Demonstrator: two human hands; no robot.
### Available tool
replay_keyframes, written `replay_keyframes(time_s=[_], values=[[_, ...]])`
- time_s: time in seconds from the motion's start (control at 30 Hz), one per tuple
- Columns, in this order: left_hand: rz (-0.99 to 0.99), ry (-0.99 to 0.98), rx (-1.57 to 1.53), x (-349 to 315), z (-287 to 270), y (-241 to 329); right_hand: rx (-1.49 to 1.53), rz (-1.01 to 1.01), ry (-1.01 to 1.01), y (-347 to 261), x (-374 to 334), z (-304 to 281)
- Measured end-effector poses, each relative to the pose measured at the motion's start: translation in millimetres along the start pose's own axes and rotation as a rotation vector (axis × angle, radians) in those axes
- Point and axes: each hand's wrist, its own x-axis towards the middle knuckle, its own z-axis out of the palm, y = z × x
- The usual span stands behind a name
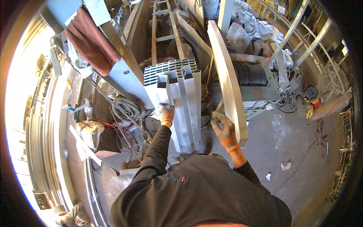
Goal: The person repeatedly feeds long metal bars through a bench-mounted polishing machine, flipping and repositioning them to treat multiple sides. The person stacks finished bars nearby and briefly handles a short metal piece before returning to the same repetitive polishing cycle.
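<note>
Both my hands wear grey gloves with orange cuffs. My left hand [166,113] grips the side of a square metal tube [163,90] standing upright at the front of a stack. Beside that tube, several more open-ended metal tubes [189,98] rise against a bundle of thin rectangular tubes [171,68], whose ends face up. To the right, my right hand [224,130] is raised with its fingers loosely bent and apart, holding nothing that I can see. It is close to the lower part of a long pale beam [227,79]; whether it touches the beam I cannot tell.
A ladder-like metal frame [163,38] lies beyond the stack. On the left are a brown cloth [92,41] over a pale blue panel, tangled cables and long metal profiles [41,159]. A fan [332,78], coiled wires and wrapped bundles stand on the right. Scraps lie on the concrete floor [280,151].
</note>
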Motion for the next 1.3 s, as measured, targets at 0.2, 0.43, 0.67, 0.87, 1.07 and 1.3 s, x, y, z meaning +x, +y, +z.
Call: replay_keyframes(time_s=[0.2, 0.43, 0.67, 0.87, 1.07, 1.3], values=[[0.376, 0.274, -0.084, -24, -62, 52, -0.086, 0.036, -0.111, 31, 152, 86], [0.846, 0.073, 0.164, -3, -120, 132, -0.329, 0.222, -0.243, 50, 250, 162], [0.783, 0.024, 0.257, -7, -105, 138, -0.573, -0.143, -0.26, 60, 247, 170], [0.703, 0.071, 0.333, -14, -98, 140, -0.507, -0.281, -0.232, 65, 242, 166], [0.671, 0.052, 0.352, -14, -100, 146, 0.339, 0.159, 0.136, 88, 269, 149], [0.682, 0.077, 0.322, -13, -96, 148, 0.009, 0.192, -0.297, 131, 228, 138]])
